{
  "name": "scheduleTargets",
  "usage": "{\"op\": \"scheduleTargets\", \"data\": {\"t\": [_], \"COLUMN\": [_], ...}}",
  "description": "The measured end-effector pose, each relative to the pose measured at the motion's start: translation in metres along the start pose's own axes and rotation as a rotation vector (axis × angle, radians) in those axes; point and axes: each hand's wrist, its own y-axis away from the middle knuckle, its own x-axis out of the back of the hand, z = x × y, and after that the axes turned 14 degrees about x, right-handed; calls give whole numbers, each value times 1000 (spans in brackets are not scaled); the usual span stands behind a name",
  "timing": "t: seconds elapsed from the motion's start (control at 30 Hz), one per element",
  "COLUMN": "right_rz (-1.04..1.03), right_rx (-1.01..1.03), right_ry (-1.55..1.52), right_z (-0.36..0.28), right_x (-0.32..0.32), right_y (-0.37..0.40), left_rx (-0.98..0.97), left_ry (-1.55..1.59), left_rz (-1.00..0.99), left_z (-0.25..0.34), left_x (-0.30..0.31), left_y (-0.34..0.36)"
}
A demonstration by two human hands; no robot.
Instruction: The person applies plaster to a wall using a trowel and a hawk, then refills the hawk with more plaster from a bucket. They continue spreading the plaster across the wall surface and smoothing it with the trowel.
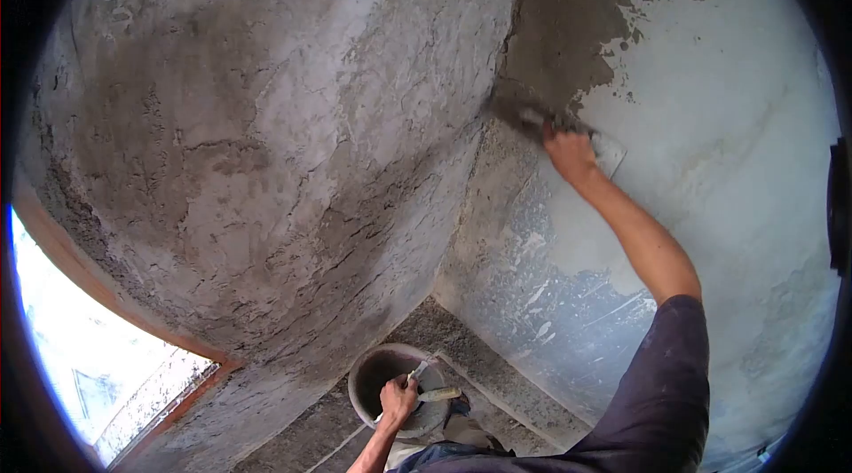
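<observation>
My right hand (571, 153) is closed on the handle of a flat trowel (532, 118), which lies against the right wall (710, 118) beside the corner. Dark wet plaster (568, 20) covers the wall above the trowel. Low in the view, my left hand (398, 399) is closed over a round bucket (366, 371), with a thin tool (421, 368) at its fingers. Another tool's pale handle (439, 394) lies across the bucket beside that hand. Whether my left fingers also touch this handle is unclear.
The rough left wall (266, 162) meets the right wall in a corner. An opening with bright light (89, 358) and a reddish frame (182, 402) is at the lower left. The dirty floor (497, 380) shows around the bucket, close to my legs.
</observation>
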Motion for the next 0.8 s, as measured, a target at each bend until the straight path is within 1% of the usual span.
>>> {"op": "scheduleTargets", "data": {"t": [0.07, 0.13, 0.2, 0.23, 0.27, 0.3, 0.37, 0.43, 0.5, 0.53, 0.6, 0.63, 0.7, 0.77, 0.8], "right_rz": [-79, -200, -302, -288, -183, -81, 91, 271, 540, 535, 729, 733, 666, 757, 758], "right_rx": [42, 116, 313, 317, 218, 120, -164, -401, -505, -508, -480, -479, -636, -621, -624], "right_ry": [-52, -153, -235, -223, -215, -214, -378, -497, -591, -590, -979, -977, -921, -912, -912], "right_z": [-25, -50, -59, -60, -56, -50, -22, 0, 17, 17, 13, 4, -22, -50, -65], "right_x": [-16, -28, -49, -40, -31, -20, -6, 50, 55, 54, 51, 49, 37, -4, -18], "right_y": [21, 47, 66, 68, 68, 65, 46, 18, -6, -15, -36, -45, -54, -58, -56], "left_rx": [29, 33, 28, 42, 52, 45, 74, 76, 78, 74, 62, 48, 32, 50, 48], "left_ry": [-57, -32, 1, 4, 10, 29, 5, 7, 11, -11, -22, -14, -16, -48, -50], "left_rz": [-3, -17, -29, -12, 9, -13, -12, -21, -33, -27, -13, -3, 5, 6, 6], "left_z": [-6, -10, -13, -16, -15, -9, -16, -12, -14, -17, -17, -17, -17, -15, -15], "left_x": [1, 7, 9, 10, 11, 18, 15, 21, 22, 21, 20, 21, 24, 25, 25], "left_y": [0, 1, 2, 3, -1, 3, -5, -5, -5, -7, -12, -12, -12, -14, -15]}}
